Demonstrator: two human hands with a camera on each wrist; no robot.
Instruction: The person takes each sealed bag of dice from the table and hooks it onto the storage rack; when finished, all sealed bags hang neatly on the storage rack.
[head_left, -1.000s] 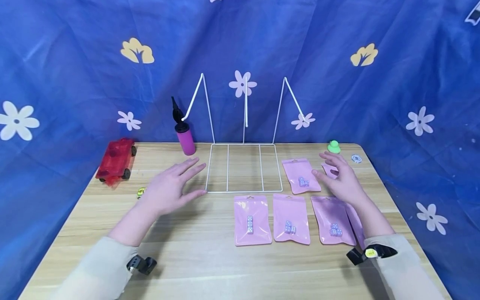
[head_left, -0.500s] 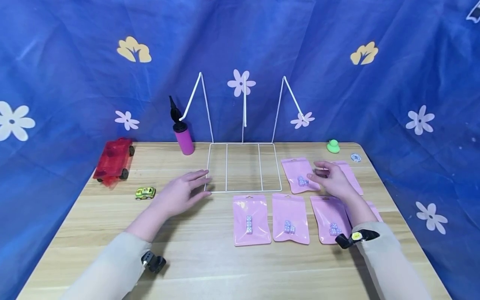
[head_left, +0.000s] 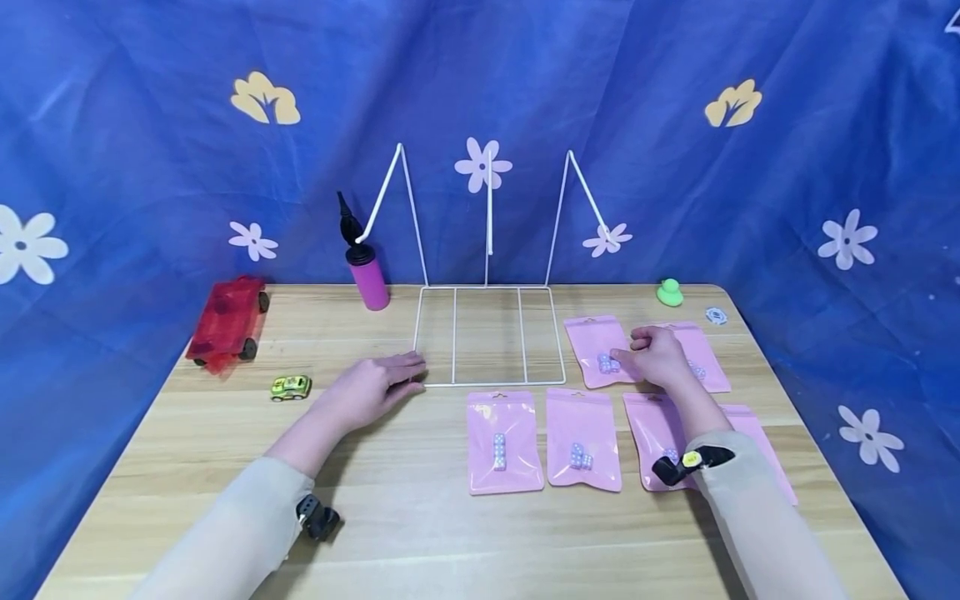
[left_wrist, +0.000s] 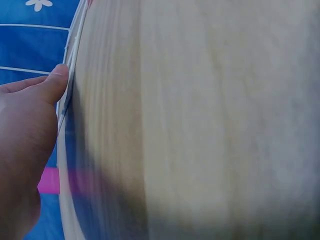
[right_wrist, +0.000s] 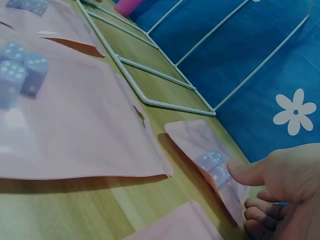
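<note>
My left hand (head_left: pixel 371 392) is at the front left corner of a white wire display rack (head_left: pixel 487 383), thumb and fingers pinching its wire; in the left wrist view the thumb (left_wrist: pixel 59 75) lies against that wire. Right of the rack, my right hand (head_left: pixel 656 358) holds the right edge of a pink pouch (head_left: pixel 592 337) with dice inside. In the right wrist view my thumb (right_wrist: pixel 245 172) presses this pouch (right_wrist: pixel 187 131) by its dice, the other fingers curled at its edge. Several more pink dice pouches lie around, one (head_left: pixel 506 421) in front of the rack.
At the back left stand a purple hand pump (head_left: pixel 369 283) and a red translucent toy car (head_left: pixel 228 321). A small green car (head_left: pixel 290 387) sits left of my left hand. A green hat-shaped piece (head_left: pixel 670 292) and a round chip (head_left: pixel 716 316) lie at the back right.
My left hand has moved right onto the rack's corner, and its thumb and fingers have drawn closer. My right hand has come left and down onto the pouch beside the rack, uncovering pouches behind it.
</note>
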